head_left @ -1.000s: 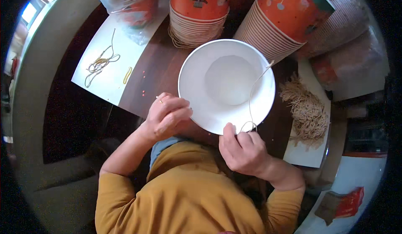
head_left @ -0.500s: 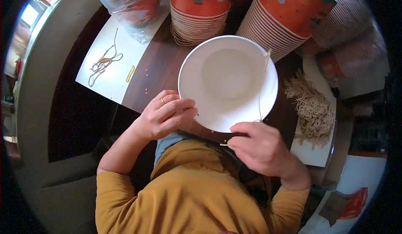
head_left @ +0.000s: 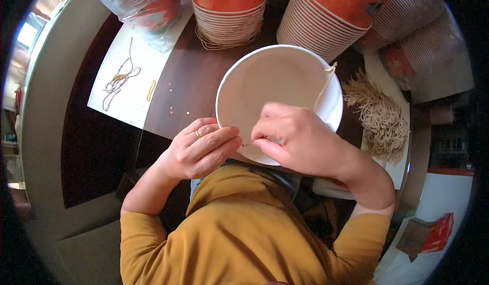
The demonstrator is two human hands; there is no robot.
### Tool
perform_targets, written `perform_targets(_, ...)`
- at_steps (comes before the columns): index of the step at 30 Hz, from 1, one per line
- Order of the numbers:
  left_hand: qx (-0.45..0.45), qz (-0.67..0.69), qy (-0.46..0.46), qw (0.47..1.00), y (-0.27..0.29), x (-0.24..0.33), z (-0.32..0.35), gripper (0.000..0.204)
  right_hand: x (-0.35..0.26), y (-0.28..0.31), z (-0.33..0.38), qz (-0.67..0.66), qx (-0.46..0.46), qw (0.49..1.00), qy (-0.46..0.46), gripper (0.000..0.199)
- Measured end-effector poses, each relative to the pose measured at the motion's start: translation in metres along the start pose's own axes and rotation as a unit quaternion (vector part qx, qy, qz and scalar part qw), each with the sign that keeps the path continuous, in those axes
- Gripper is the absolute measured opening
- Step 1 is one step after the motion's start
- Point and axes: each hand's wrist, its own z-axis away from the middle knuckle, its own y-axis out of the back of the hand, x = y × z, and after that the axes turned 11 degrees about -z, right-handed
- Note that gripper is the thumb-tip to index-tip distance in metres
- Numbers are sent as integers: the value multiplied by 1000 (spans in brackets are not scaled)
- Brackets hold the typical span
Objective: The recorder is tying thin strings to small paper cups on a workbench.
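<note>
Head view looked down on a dark brown wooden table (head_left: 183, 81); a large white paper bowl (head_left: 277, 86) sat open side up near its near edge, in front of the person in a mustard long-sleeved top; the left hand (head_left: 201, 150), a gold ring on one finger, gripped the bowl's near-left rim; the right hand (head_left: 298, 140) pinched a thin pale string (head_left: 322, 89) that ran across the bowl to its far-right rim; stacks of orange-printed paper bowls (head_left: 229, 5) stood along the far side; a heap of tan strings (head_left: 379, 117) lay to the right on white paper; a white sheet (head_left: 137, 76) with loose strings lay to the left.
</note>
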Motion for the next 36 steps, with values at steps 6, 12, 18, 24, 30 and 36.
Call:
perform_targets(6, 6, 5, -3, 1000, -1, -1, 2, 27, -1, -2, -4, -3, -10, 1000, -22, 7)
perform_targets(12, -3, 12, -2, 1000, 0, -1, 2, 25, 2, -3, -4, 14, -25, 999, -18, 8)
perform_targets(18, -5, 4, -9, 1000, 1, -2, 1, 25, 2, -1, -5, 25, -38, 999, -28, 8)
perform_targets(24, 0, 2, -3, 1000, 2, 0, -4, 27, 3, -5, -7, 36, -40, 998, -15, 8)
perform_targets(30, -5, 21, 36, 999, 1, -7, -12, 34, -11, -5, 3, 64, -21, 998, 10, 11)
perform_targets(36, 50, 70, 170, 982, -10, -4, -27, 34, -16, -1, 6, 77, 58, 995, -31, 17)
